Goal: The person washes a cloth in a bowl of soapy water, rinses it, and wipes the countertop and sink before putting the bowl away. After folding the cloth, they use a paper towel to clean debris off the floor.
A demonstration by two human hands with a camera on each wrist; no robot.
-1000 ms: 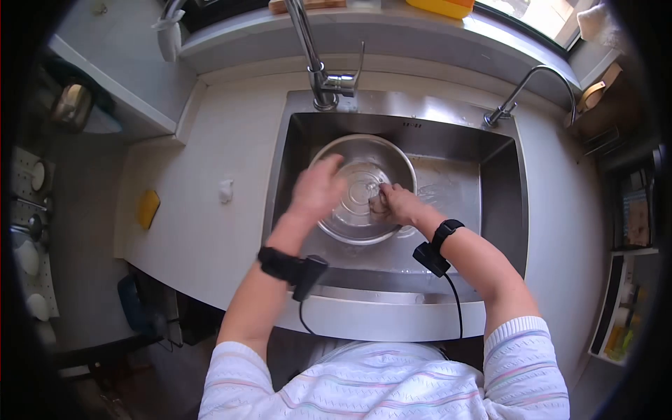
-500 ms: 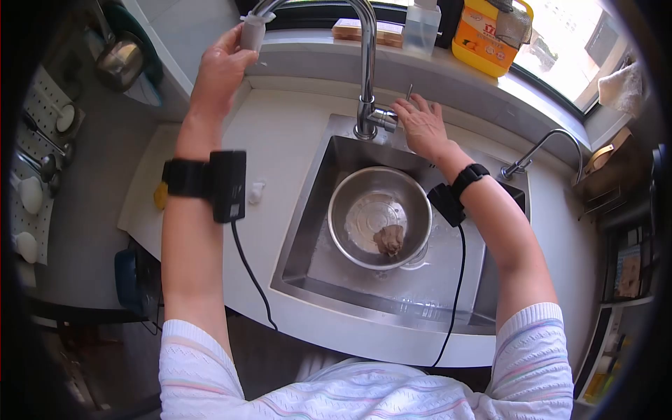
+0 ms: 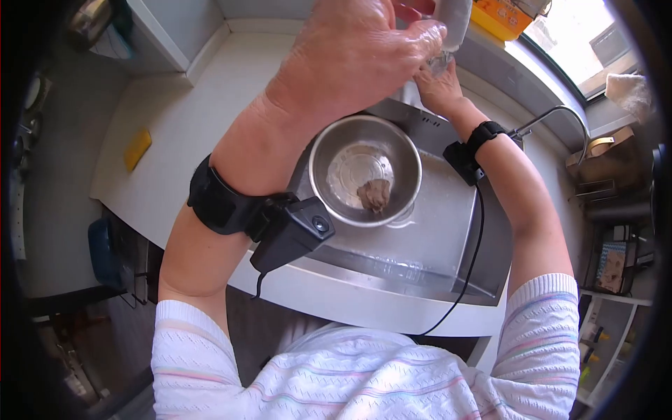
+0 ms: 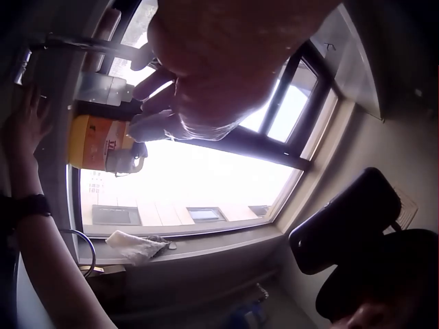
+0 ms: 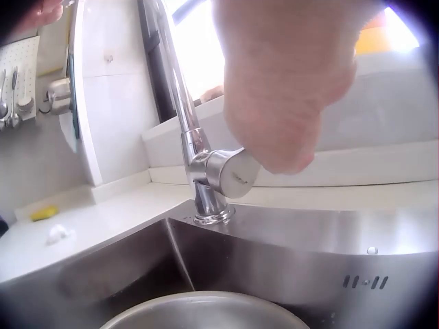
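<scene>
My left hand [image 3: 350, 59] is raised in front of the tap and grips the whitish spout end [image 3: 453, 24], thumb along its side. Below that end, something clear glints, overlapping my right hand [image 3: 439, 91]. My right hand reaches to the back of the sink, close behind the tap's lever base [image 5: 233, 171], fingers extended in the left wrist view. A round steel basin [image 3: 318, 168] stands in the sink under my left forearm. Inside it lies a wet greyish-brown lump [image 3: 374, 194], touched by neither hand.
The steel sink [image 3: 441, 217] surrounds the basin. A yellow sponge [image 3: 137, 148] lies on the left counter, and a small white wad [image 5: 58, 233] near the sink edge. On the windowsill stands an orange-yellow jug [image 4: 89, 144]. A second thin tap [image 3: 560, 115] rises at right.
Both hands left the basin, and the lump now lies in it. My left hand took hold of the spout end at the left and carried it right. My right hand stays by the lever.
</scene>
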